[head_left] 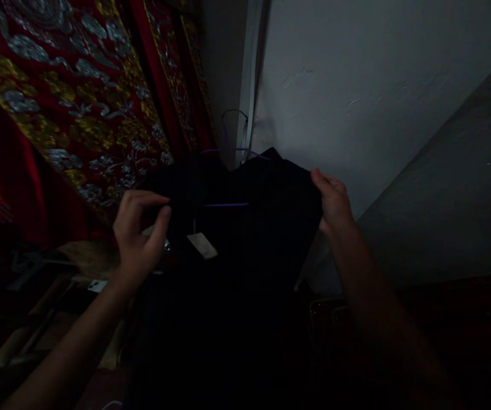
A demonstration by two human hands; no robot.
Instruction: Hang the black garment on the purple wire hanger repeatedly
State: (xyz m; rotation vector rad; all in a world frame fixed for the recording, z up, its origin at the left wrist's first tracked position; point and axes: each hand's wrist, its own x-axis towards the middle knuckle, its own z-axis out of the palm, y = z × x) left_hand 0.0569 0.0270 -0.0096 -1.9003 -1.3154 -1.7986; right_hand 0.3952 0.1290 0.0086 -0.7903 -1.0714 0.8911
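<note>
A very dark shirt hangs on a thin purple hanger, whose hook stands up beside the wall corner. A pale tag dangles at its front, below the neckline. My left hand pinches the cloth at the left shoulder between thumb and forefinger. At the other shoulder, my right hand is closed on the fabric, thumb on top. Between the hands the upper part of the shirt is spread wide. Its lower part is lost in the dark.
Red drapery with gold and silver embroidery hangs at left. A pale wall rises behind and to the right. Below left lie dim wooden pieces and a small white object.
</note>
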